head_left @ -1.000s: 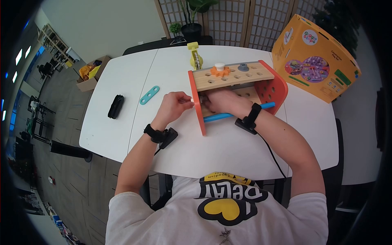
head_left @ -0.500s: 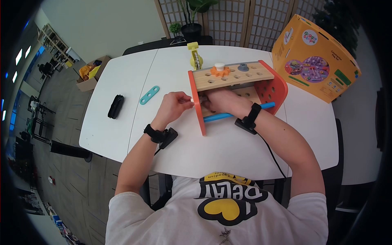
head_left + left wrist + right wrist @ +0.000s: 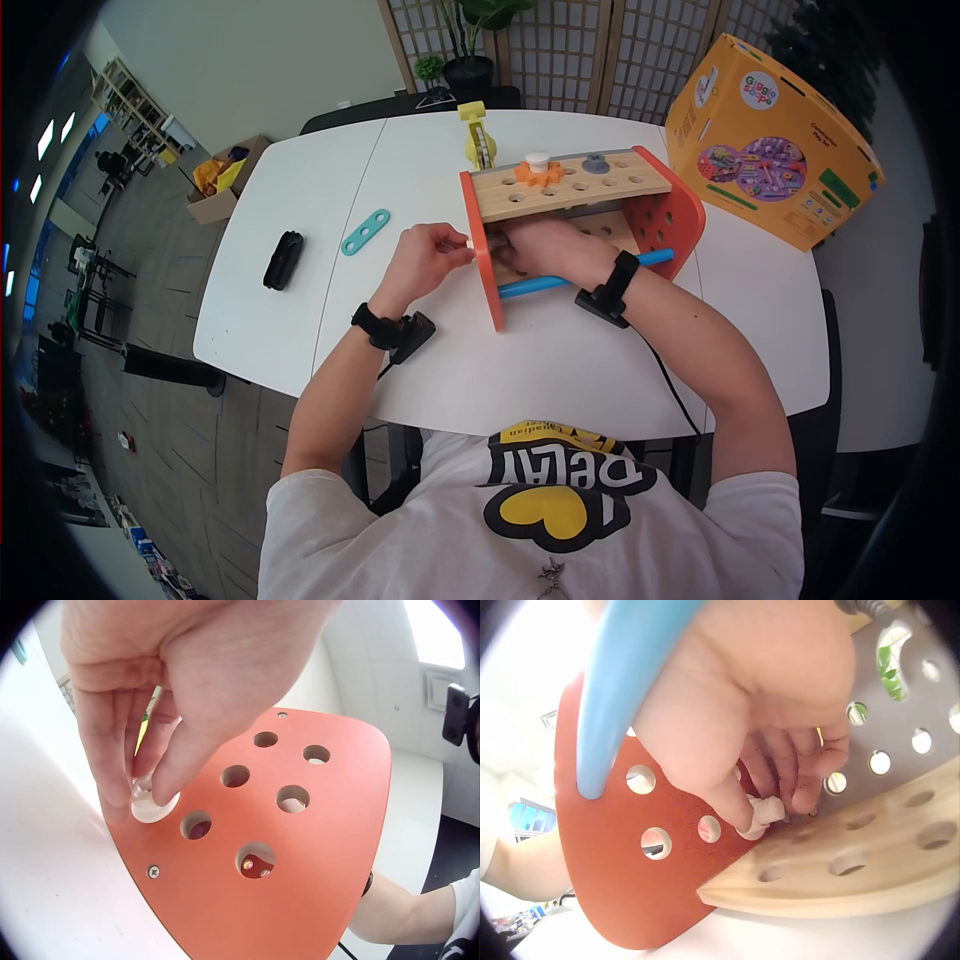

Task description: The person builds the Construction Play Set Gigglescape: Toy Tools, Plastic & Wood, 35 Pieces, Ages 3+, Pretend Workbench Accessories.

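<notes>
At the outer face of the toy bench's red side panel (image 3: pixel 300 855), my left hand (image 3: pixel 180 682) pinches a round white piece (image 3: pixel 155 804) between thumb and fingers. My right hand (image 3: pixel 757 697) reaches inside the bench, past the blue bar (image 3: pixel 622 682). Its thumb and fingers hold a white threaded piece (image 3: pixel 767 812) against the panel's inner face, just above the wooden shelf (image 3: pixel 840 877). In the head view, an orange gear (image 3: pixel 540 175) with a white knob and a grey piece (image 3: pixel 595 164) sit on the bench's top board (image 3: pixel 570 198).
A yellow toy piece (image 3: pixel 478 138) stands behind the bench. Left on the white table (image 3: pixel 270 350) lie a teal strip with holes (image 3: pixel 366 232) and a black case (image 3: pixel 284 262). A large yellow-orange box (image 3: pixel 770 140) stands at the back right.
</notes>
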`<state>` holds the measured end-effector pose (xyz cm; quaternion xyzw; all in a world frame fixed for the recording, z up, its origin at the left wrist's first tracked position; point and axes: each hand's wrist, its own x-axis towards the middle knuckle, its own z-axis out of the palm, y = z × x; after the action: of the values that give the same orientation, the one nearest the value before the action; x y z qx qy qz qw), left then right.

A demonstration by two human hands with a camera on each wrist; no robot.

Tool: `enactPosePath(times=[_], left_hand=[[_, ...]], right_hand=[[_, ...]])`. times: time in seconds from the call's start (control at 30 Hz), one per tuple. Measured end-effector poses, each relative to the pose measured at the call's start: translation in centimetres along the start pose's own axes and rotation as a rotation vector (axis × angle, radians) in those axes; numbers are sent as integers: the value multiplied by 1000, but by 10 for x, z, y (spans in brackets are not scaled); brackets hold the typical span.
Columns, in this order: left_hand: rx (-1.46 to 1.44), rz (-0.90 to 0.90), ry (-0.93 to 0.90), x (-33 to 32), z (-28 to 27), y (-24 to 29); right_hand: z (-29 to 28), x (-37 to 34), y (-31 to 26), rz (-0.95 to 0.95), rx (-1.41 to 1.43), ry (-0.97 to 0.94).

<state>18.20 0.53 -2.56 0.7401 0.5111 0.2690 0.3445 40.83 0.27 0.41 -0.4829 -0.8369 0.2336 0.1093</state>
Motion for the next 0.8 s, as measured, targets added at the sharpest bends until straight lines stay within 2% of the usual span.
enactPosePath(times=[0.27, 0.47, 0.57, 0.67, 0.8], left_hand=[[-20, 0, 6, 1, 1, -5], [-9, -2, 1, 0, 0, -1], [-10, -5, 0, 1, 0, -2], [-10, -10, 1, 3, 2, -7], [-26, -14, -4, 2, 2, -7]], right_hand=[[3, 4, 0, -42, -111, -25], [-3, -4, -5, -41, -87, 80], [-1, 0, -1, -72, -103, 62], [-4, 1, -4, -23, -85, 3], [7, 6, 4, -48, -106, 20]])
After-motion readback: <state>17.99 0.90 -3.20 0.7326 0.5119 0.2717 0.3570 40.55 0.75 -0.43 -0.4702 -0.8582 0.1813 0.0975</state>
